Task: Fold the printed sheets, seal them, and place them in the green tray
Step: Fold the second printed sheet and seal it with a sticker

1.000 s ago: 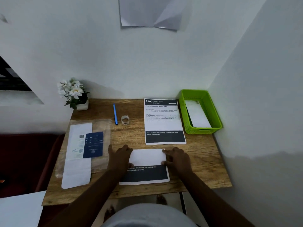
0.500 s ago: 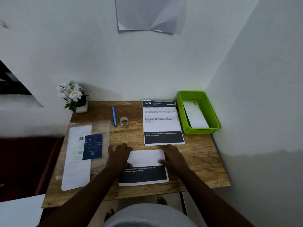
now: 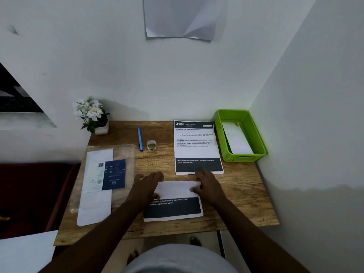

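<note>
- I see the folding step in hand: the folded sheet [image 3: 173, 201] lies near the front edge of the table [image 3: 246, 198], its white top part turned down over the dark band.
- My left hand [image 3: 146, 186] lies flat and open on the sheet's left end; the right hand [image 3: 206, 187] is spread on the right end, with fingertips pressing the flap. Neither hand grips anything.
- A second printed sheet [image 3: 198, 147] waits unfolded toward the back edge, beside the green tray [image 3: 224, 138] at the back right corner.
- I judge that the next move is a firm crease, then another fold, then a seal with the tape roll [image 3: 151, 145].
</note>
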